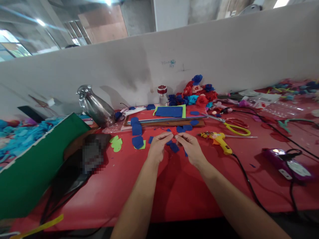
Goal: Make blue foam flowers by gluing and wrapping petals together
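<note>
My left hand point(160, 142) and my right hand point(189, 146) meet over the middle of the red table, fingertips closed in a pinch close together. Whatever lies between them is too small to make out. Blue petal-shaped pieces point(174, 147) lie scattered beneath and around my fingers. To the left is a short row of blue pieces point(137, 129), the nearest partly over a light green piece point(143, 145). Right of my right hand rests a yellow glue gun point(219, 140), its nozzle pointing toward my hands. Yellow-handled scissors point(236, 128) lie behind it.
Behind the hands, a blue sheet point(169, 112) lies on a green one. Fabric-like flowers point(196, 93) are heaped by the wall, near a lidded jar point(162, 95). A metal jug point(96, 106) and green box point(37, 166) stand left. Cords run from a purple power unit point(286, 166).
</note>
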